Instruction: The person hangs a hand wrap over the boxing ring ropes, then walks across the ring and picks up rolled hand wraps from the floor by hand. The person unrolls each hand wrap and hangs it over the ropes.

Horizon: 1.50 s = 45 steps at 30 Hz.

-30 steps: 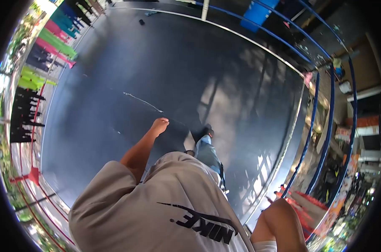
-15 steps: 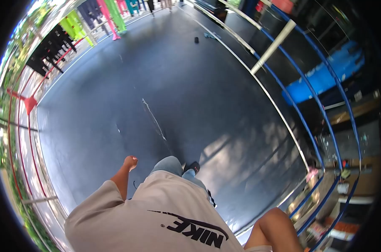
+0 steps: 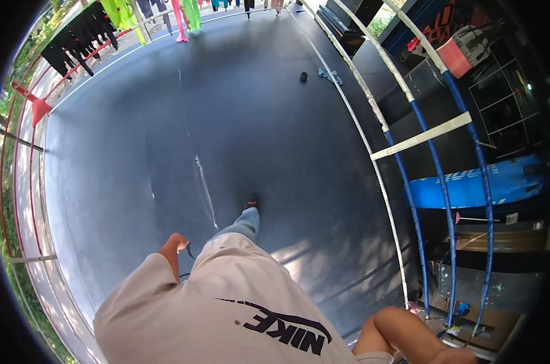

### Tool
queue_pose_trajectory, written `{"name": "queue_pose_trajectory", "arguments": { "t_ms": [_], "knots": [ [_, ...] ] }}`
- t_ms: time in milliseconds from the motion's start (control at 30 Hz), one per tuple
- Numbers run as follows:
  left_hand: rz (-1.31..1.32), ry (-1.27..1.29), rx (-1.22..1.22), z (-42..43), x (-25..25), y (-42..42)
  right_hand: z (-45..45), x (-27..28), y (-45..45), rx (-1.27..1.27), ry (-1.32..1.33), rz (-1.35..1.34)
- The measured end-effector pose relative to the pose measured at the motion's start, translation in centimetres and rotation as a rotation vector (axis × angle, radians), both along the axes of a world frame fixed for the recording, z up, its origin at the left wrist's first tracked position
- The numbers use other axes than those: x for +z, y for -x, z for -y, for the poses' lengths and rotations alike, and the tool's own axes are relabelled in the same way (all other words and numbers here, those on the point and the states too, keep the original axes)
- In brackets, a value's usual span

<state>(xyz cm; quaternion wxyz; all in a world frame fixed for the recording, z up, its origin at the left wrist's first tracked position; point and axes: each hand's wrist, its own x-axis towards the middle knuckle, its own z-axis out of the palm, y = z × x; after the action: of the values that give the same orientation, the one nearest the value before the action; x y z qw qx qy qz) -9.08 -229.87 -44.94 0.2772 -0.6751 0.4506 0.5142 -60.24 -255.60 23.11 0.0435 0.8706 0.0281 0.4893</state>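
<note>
One black shoe (image 3: 252, 202) now stands further ahead on the boxing-ring canvas (image 3: 299, 139), so walking advances; left hand (image 3: 179, 241) seems curled, fingers together, beside dark cord (image 3: 190, 250); right hand (image 3: 462, 354), I cannot tell.

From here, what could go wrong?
1. Snag: the dark shoe is near the pale streak in the floor; if that's a raised split, it might catch a toe. Can't tell.
2. Trip: a small dark object and crumpled cloth lie ahead; either could be stepped on.
3. Catch: a thin dark strip by the left hand might snag clothing; whether it's gripped is unclear.
</note>
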Motion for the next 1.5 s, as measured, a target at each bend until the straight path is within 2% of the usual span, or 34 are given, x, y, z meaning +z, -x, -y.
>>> {"name": "queue_pose_trajectory", "arguments": {
  "t_ms": [33, 67, 100, 133, 167, 200, 233, 267, 333, 433, 500, 600, 633, 700, 767, 800, 933, 1000, 1133, 1200, 1267, 1400, 1467, 1500],
  "knots": [
    [0.004, -0.133, 0.185, 5.1, -1.8, -0.9, 3.2, -0.4, 0.6, -0.163, 0.13, 0.186],
    [0.077, 0.034, 0.248, 10.8, -0.2, -0.7, 6.3, -0.8, 2.7, -0.279, 0.057, 0.22],
    [0.154, 0.195, 0.311, 16.7, 3.9, -0.1, 9.6, -2.4, 5.4, -0.456, -0.008, 0.249],
    [0.101, 0.476, 0.397, 20.7, 1.6, -1.2, 13.0, -3.9, 8.1, -0.636, -0.077, 0.258],
    [-0.041, 0.727, 0.451, 25.5, 1.4, -1.7, 16.2, -6.2, 7.1, -0.677, -0.319, 0.375],
    [-0.007, 0.83, 0.55, 31.8, 5.1, -0.6, 19.5, -8.6, 6.0, -0.702, -0.558, 0.51],
    [-0.192, 0.97, 0.637, 37.0, 7.0, 0.1, 22.4, -11.4, 7.3, -0.967, -0.654, 0.388],
    [-0.318, 1.008, 0.793, 42.5, 11.1, 1.8, 25.9, -15.6, 7.7, -1.055, -0.786, 0.434],
    [-0.573, 0.952, 0.888, 52.3, 18.4, 4.6, 31.0, -23.5, 8.5, -1.184, -1.139, 0.364],
    [-1.061, 1.054, 0.933, 62.0, 33.1, 9.7, 36.6, -35.3, 10.8, -1.189, -1.53, 0.099],
    [-1.324, 1.096, 0.773, 66.4, 39.8, 10.7, 41.5, -42.5, 11.7, -1.149, -1.734, -0.013],
    [-1.613, 1.308, 0.559, 73.2, 45.7, 11.3, 48.3, -50.7, 9.0, -1.134, -1.79, -0.151],
    [-1.723, 1.352, 0.505, 75.4, 47.1, 11.6, 50.2, -52.3, 7.6, -1.04, -1.849, -0.203],
    [-1.929, 1.428, 0.55, 80.1, 48.7, 12.5, 55.4, -54.3, 4.8, -0.887, -1.895, -0.377],
    [-1.949, 1.551, 0.572, 84.0, 49.5, 12.6, 62.4, -54.5, 1.6, -0.779, -1.886, -0.608],
    [-1.941, 1.61, 0.589, 85.8, 49.5, 12.5, 65.7, -54.1, -0.4, -0.737, -1.886, -0.734],
    [-1.798, 1.825, 0.679, 92.6, 48.1, 10.4, 78.5, -58.4, -4.3, -0.534, -1.76, -0.904],
    [-1.699, 1.924, 0.71, 96.2, 46.7, 8.8, 84.8, -56.5, -9.1, -0.586, -1.654, -1.065],
    [-1.471, 2.107, 0.796, 103.4, 43.2, 4.4, 95.1, -58.8, -15.0, -0.668, -1.678, -1.02],
    [-1.345, 2.121, 0.809, 107.9, 41.2, 0.4, 99.4, -60.6, -17.6, -0.686, -1.717, -1.022],
    [-1.151, 2.057, 0.744, 113.3, 38.1, -5.7, 102.9, -62.1, -20.5, -0.708, -1.75, -1.088],
    [-0.803, 1.652, 0.887, 120.9, 30.1, -10.8, 110.6, -65.5, -28.3, -0.68, -1.803, -1.323],
    [-0.702, 1.314, 1.095, 123.4, 21.7, -9.7, 115.0, -69.6, -31.8, -0.638, -1.729, -1.358],
    [-0.649, 1.209, 1.157, 123.8, 17.2, -9.0, 116.8, -71.9, -33.6, -0.646, -1.749, -1.289]
  ]
}}
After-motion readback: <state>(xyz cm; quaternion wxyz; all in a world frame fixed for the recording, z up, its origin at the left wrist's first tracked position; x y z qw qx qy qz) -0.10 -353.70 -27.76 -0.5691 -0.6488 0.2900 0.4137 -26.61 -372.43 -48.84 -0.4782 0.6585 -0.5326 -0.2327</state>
